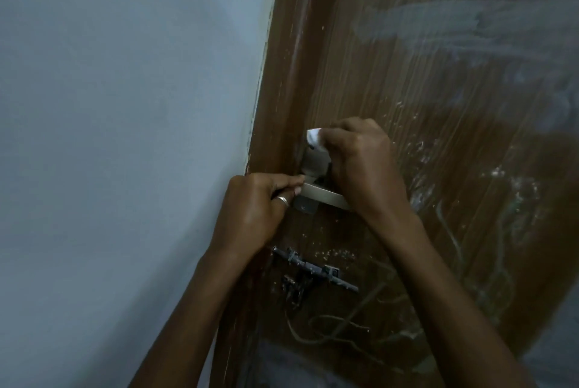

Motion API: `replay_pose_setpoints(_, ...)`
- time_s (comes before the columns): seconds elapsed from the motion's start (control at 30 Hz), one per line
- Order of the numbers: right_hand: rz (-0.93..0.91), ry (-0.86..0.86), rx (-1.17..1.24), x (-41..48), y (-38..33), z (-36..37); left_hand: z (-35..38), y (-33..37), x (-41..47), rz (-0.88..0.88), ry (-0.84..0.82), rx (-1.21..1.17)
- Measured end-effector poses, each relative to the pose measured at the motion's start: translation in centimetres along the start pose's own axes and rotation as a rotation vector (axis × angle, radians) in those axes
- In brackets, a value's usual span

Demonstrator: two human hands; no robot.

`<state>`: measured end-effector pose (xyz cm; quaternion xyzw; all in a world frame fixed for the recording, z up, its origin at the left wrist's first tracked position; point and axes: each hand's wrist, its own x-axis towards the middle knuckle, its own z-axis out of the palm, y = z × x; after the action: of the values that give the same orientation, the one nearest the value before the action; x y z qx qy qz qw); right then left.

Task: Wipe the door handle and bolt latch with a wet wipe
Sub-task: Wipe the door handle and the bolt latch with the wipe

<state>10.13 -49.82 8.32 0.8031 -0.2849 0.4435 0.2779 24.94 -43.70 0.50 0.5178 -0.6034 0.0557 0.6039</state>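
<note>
handle [322, 195] is gripped by left hand [250, 209], wipe [314, 138] is pinched in right hand [360, 162]; bolt latch [313, 268] probably gets done next.

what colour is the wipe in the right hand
White. The wet wipe shows best in the head view, pinched in the right hand.

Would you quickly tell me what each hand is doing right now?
Left hand: grips the door handle.
Right hand: pinches the wet wipe.

Probably a home: a painted pale-blue wall [125, 105] meets a scuffed brown wooden door [438, 74] with smeared marks.
</note>
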Motion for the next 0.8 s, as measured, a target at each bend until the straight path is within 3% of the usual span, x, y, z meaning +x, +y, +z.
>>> replay_pose_setpoints(0.23, -0.218, -0.205, -0.140, 0.1, 2.3, -0.4, 0.1, -0.3, 0.0, -0.002, 0.002, 0.003)
replay_pose_setpoints(0.37, -0.175, -0.135, -0.072, -0.8, 2.1, -0.3, 0.1, -0.2, 0.0, 0.005, 0.012, 0.006)
replay_pose_setpoints(0.57, 0.218, -0.025, 0.361, -2.1, 1.9, 0.4, 0.2, -0.3, 0.1, -0.007, 0.017, 0.010)
replay_pose_setpoints(0.63, 0.357, -0.105, 0.497, -2.5, 2.5, 0.1, 0.2, -0.2, 0.1, -0.010, 0.009, 0.014)
replay_pose_setpoints(0.7, 0.508, -0.230, 0.805, -3.6, 2.7, -0.3, 0.1, -0.1, 0.1, -0.010, 0.005, 0.022)
replay_pose_setpoints(0.8, 0.589, -0.299, 1.150, -5.8, 2.4, 0.3, 0.0, -0.1, 0.0, -0.018, -0.003, 0.028)
